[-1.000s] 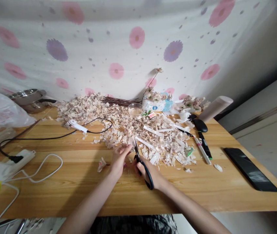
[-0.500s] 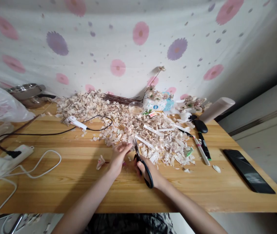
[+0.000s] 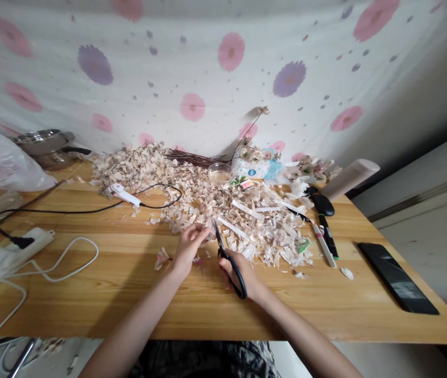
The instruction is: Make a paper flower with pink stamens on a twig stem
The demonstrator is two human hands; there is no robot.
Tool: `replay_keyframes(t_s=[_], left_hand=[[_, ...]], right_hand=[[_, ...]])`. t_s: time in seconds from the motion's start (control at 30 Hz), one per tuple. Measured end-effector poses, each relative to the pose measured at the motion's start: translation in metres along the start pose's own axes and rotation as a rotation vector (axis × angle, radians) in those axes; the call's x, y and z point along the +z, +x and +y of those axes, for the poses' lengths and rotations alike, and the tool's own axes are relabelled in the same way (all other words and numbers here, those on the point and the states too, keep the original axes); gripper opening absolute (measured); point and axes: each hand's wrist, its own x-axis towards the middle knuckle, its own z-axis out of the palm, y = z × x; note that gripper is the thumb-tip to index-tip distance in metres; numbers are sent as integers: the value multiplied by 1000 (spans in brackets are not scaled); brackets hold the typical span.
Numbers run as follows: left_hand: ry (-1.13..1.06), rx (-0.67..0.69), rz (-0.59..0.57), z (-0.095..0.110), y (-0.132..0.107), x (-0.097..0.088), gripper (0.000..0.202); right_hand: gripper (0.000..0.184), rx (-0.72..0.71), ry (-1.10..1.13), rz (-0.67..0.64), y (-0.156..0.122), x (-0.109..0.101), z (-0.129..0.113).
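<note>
Black-handled scissors [image 3: 236, 281] are held low over the worktop [image 3: 89, 299], at the near edge of a heap of pale flower-like scraps [image 3: 160, 176], blades pointing up and away, tips at the heap's edge. The right hand [image 3: 240, 271] grips them, its fingers [image 3: 229, 265] clamped on the handle loops; the blades look nearly closed. The left hand [image 3: 189, 249] is just beside the blades, its fingers [image 3: 200, 230] bunched together; any small piece between the tips is too small to tell. The step in hand looks like snipping small pieces by hand over the worktop. The next cut would seem to call for opening the blades and keeping the left fingertips clear.

Near the hands lie a small pale flower piece [image 3: 161, 258] and white paper strips [image 3: 233, 228]. Behind the heap are a bundle of dry twigs [image 3: 195, 156], a clear glass bowl [image 3: 219, 174] and a tissue box [image 3: 253, 169]. To the right are two marker pens [image 3: 325, 245], a black mouse [image 3: 323, 205] and a black phone [image 3: 396, 278]. To the left are a white power strip [image 3: 32, 242] and a steel saucepan [image 3: 40, 144].
</note>
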Motion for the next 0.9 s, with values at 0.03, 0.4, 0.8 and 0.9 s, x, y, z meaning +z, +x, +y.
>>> replay_keyframes(t_s=[0.03, 0.4, 0.8, 0.9], left_hand=[[7, 6, 8, 0, 0, 0, 14], [23, 74, 12, 2, 5, -4, 14], [71, 80, -13, -2, 7, -9, 16], [88, 65, -32, -2, 7, -9, 16]], right_hand=[[52, 4, -2, 1, 0, 0, 0], [55, 58, -68, 19, 0, -2, -7], [59, 1, -243, -23, -4, -10, -18], [61, -17, -290, -67, -9, -12, -24]])
